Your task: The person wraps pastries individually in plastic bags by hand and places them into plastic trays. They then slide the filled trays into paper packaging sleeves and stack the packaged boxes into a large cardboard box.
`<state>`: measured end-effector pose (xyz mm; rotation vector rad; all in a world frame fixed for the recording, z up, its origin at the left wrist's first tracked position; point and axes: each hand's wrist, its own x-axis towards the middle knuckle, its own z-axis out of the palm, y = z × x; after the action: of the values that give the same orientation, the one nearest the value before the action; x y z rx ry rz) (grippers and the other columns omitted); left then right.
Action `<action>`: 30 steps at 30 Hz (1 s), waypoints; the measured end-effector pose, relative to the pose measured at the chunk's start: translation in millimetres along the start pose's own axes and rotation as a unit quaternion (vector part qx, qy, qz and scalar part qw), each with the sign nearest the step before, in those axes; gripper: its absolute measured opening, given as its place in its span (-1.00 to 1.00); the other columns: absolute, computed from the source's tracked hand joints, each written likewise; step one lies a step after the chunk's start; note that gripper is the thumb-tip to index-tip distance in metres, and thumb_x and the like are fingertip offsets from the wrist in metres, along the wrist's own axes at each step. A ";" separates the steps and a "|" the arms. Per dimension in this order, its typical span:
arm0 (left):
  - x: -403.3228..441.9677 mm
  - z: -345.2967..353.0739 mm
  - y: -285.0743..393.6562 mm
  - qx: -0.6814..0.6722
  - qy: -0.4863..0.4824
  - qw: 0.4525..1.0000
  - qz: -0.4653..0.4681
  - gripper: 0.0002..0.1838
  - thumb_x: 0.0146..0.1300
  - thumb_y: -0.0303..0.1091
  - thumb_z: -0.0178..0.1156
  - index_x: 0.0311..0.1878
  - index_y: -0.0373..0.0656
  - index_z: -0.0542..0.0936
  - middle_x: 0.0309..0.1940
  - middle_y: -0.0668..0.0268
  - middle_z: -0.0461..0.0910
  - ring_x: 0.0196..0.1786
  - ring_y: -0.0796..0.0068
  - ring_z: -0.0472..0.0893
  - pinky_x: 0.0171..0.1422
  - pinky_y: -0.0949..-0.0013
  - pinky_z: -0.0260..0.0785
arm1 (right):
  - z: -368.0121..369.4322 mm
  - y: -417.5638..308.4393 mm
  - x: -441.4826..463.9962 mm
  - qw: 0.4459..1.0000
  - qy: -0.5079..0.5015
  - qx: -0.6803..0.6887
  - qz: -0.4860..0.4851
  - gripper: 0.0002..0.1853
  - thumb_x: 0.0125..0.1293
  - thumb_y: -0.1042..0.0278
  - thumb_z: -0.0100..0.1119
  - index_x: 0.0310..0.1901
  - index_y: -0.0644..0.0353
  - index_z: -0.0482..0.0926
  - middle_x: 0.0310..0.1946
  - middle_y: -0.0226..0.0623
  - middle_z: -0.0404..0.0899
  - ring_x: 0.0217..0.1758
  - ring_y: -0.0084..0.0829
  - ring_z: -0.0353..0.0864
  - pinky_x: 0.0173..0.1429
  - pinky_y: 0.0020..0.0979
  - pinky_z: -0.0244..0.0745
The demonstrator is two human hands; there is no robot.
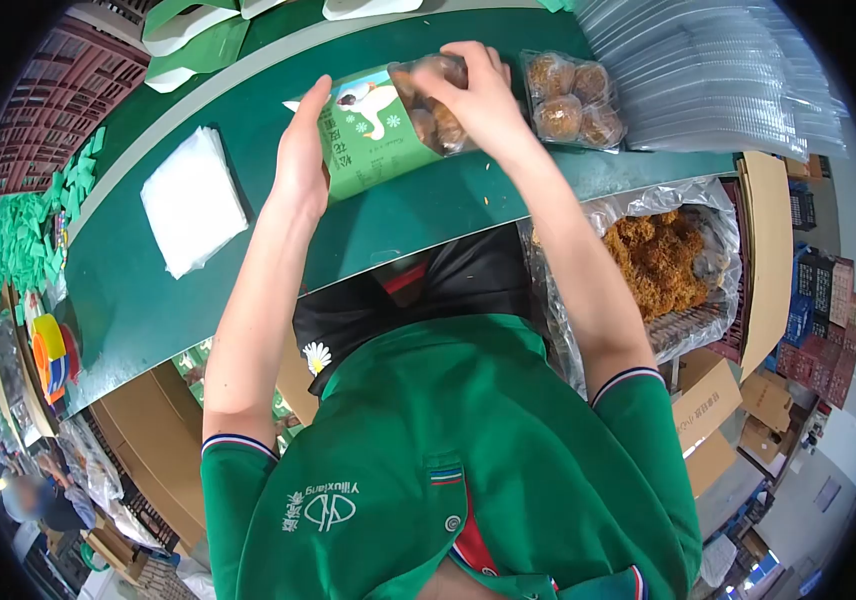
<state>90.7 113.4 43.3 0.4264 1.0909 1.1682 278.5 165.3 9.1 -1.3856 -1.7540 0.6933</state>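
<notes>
A green printed cardboard sleeve (373, 125) with a white figure and snowflakes lies across the green table. My left hand (303, 150) grips its left end, thumb up along the edge and fingers mostly hidden behind it. From the sleeve's right end sticks out a clear plastic pack (436, 115) of round brown pastries, partly inside the sleeve. My right hand (473, 95) holds this pack at its outer end, with fingers curled over the top. Just right of that hand sits another clear pack (573, 100) of brown pastries, outside any sleeve.
Stacked clear plastic trays (708, 75) fill the table's right side. A stack of white sheets (193, 200) lies at the left. Below the right edge stands a lined crate of brown shredded topping (658, 260). Tape rolls (50, 355) and small green pieces (23, 250) are far left.
</notes>
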 end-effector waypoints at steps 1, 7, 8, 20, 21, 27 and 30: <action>-2.9 -6.6 -1.4 -0.005 -0.003 1.000 -0.001 -0.51 0.41 0.00 0.06 0.16 -0.22 0.44 -0.03 0.18 0.61 -0.01 0.34 0.65 0.07 0.27 0.54 | 6.6 -3.0 -4.4 0.999 0.000 0.036 0.013 -0.31 0.09 -0.05 0.39 0.13 0.28 0.44 0.09 0.01 0.36 0.19 0.00 0.28 0.31 -0.13 0.26; -10.8 -30.2 13.1 0.004 -0.013 1.000 -0.021 -0.50 0.37 -0.01 0.12 0.16 -0.23 0.46 -0.01 0.20 0.61 -0.04 0.36 0.66 0.05 0.29 0.53 | 30.8 3.1 -6.0 0.964 -0.006 0.256 0.074 -0.17 0.04 -0.07 0.45 0.12 0.50 0.37 0.13 0.09 0.30 0.20 -0.13 0.40 0.27 -0.20 0.37; -15.8 -25.9 16.2 0.018 -0.008 1.000 -0.024 -0.49 0.36 0.00 0.12 0.16 -0.22 0.46 0.00 0.21 0.61 -0.04 0.37 0.66 0.05 0.30 0.52 | 27.2 12.2 -2.9 0.977 0.004 0.189 0.101 -0.08 0.02 -0.12 0.47 0.11 0.62 0.32 0.10 0.16 0.35 0.16 -0.14 0.48 0.24 -0.22 0.42; -11.6 -57.0 -4.5 0.086 -0.079 0.988 0.101 -0.42 0.32 -0.05 0.20 0.22 -0.24 0.31 0.10 0.22 0.46 0.18 0.43 0.45 0.28 0.35 0.26 | 10.7 -22.8 -23.9 0.872 -0.073 0.433 0.215 -0.22 0.05 0.19 0.51 0.15 0.40 0.24 -0.01 -0.14 0.49 0.03 -0.37 0.56 0.11 -0.40 0.48; -14.5 -63.6 -13.7 0.030 -0.086 0.988 0.124 -0.43 0.33 -0.02 0.18 0.23 -0.21 0.32 0.13 0.21 0.45 0.20 0.40 0.43 0.33 0.29 0.22 | 11.8 -18.2 -26.7 0.855 -0.067 0.464 0.220 -0.26 0.07 0.22 0.50 0.15 0.37 0.24 -0.01 -0.15 0.48 0.03 -0.38 0.56 0.10 -0.39 0.48; -39.8 -28.4 -52.5 -0.047 0.005 0.963 0.266 -0.31 0.23 -0.29 0.33 0.33 -0.24 0.21 0.17 0.26 0.41 0.29 0.41 0.34 0.41 0.24 0.13 | 42.0 -26.0 -61.2 0.803 0.041 0.566 0.182 -0.43 0.16 0.27 0.43 0.05 0.23 0.25 -0.05 -0.24 0.46 0.05 -0.47 0.48 0.16 -0.35 0.46; -42.4 -33.1 -25.7 0.090 0.014 0.955 0.284 -0.22 0.08 -0.42 0.42 0.32 -0.28 0.21 0.13 0.18 0.46 0.18 0.35 0.48 0.28 0.28 0.33 | 27.0 -22.7 -60.9 0.874 -0.002 0.469 0.126 -0.46 0.25 0.27 0.36 0.10 0.22 0.25 0.07 -0.18 0.40 0.14 -0.44 0.43 0.26 -0.35 0.36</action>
<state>76.3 57.6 28.2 0.9104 1.1394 1.5832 249.8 102.0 -2.2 -0.8946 -0.9600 1.4427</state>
